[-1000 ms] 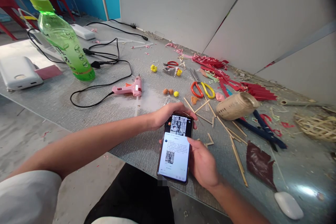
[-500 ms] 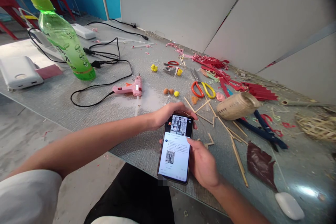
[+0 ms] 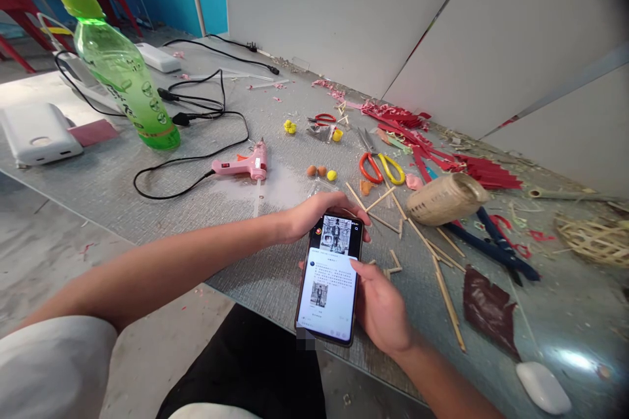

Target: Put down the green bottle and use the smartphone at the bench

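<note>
A dark-framed phone [image 3: 330, 278], screen lit with text and photos, tilts above the table edge.

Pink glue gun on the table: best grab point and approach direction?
Judging by its pose, grip the pink glue gun by the handle end at its left, where the black cord enters. It lies flat on its side, nozzle toward the right, so come from above and keep clear of the nozzle tip.

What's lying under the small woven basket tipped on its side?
Dark blue pliers run out from beneath the woven basket, with thin bamboo sticks alongside. The pliers' tip and anything else directly under the basket is covered.
</note>
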Motion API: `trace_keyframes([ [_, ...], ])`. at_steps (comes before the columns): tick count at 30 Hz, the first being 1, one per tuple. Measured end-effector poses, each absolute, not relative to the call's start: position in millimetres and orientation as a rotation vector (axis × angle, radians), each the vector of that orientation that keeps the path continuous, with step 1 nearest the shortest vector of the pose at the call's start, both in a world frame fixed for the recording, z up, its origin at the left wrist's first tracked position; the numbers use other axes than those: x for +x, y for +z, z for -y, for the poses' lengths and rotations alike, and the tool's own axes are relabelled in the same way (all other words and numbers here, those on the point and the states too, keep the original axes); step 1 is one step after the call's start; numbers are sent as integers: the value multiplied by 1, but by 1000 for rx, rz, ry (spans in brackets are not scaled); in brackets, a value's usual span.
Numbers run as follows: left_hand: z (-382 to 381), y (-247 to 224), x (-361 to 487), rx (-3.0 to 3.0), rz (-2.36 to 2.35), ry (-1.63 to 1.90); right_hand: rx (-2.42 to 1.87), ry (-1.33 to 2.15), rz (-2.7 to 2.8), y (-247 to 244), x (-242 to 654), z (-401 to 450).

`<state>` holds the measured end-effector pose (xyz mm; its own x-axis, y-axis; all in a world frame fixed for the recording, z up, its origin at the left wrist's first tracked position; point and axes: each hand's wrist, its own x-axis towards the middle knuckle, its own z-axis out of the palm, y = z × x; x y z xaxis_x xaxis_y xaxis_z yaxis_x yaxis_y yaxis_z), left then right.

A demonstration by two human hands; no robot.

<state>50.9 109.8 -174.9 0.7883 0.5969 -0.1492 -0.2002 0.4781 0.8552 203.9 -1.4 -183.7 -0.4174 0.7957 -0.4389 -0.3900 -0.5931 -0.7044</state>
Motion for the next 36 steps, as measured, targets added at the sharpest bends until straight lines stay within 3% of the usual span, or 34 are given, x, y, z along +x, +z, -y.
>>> trace_keyframes([
  [9, -114, -172, 50, 1020, -478, 518, -1088, 1976, 688, -189, 205, 3],
  [14, -116, -167, 45, 1183, -483, 522, -1173, 1854, 1029, -195, 219, -2],
  [18, -118, -161, 41, 1424, -513, 457, -1397, 1440, 1560, -185, 236, -12],
  [22, -118, -158, 38, 1656, -556, 262, -1469, 1018, 1649, -174, 246, -22],
  [28, -113, -158, 38, 2021, -660, 58, -1423, 948, 1702, -178, 244, -23],
  [36, -112, -152, 37, 2092, -693, 64, -1168, 655, 2234, -178, 237, -15],
])
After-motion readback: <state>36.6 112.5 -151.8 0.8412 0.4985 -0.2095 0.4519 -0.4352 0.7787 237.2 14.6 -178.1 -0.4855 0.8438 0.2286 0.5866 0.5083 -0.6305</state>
